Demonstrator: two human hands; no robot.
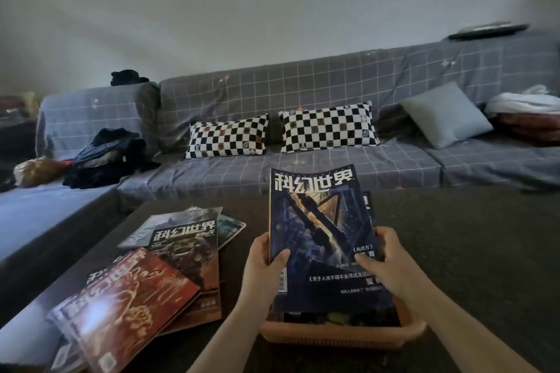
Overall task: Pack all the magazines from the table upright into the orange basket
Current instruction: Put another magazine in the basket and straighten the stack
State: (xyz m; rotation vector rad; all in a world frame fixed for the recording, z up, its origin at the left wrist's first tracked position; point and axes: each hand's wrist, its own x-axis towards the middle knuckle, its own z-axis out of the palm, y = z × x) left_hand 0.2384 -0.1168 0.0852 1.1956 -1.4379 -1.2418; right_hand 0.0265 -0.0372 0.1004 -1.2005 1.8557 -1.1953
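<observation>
Left grip (266, 260) and right grip (383, 254) clasping upright magazine (321, 239), in orange basket (342, 334)

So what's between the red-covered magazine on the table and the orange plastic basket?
In the head view, the left forearm crosses that gap between the red-covered magazine and orange plastic basket, over dark tabletop.

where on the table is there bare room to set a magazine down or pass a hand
Bare tabletop runs right of the orange basket and behind it toward the sofa. Left is crowded: a loose pile of magazines fans across it. Only a narrow strip lies between pile and basket, where the left hand sits.
</observation>
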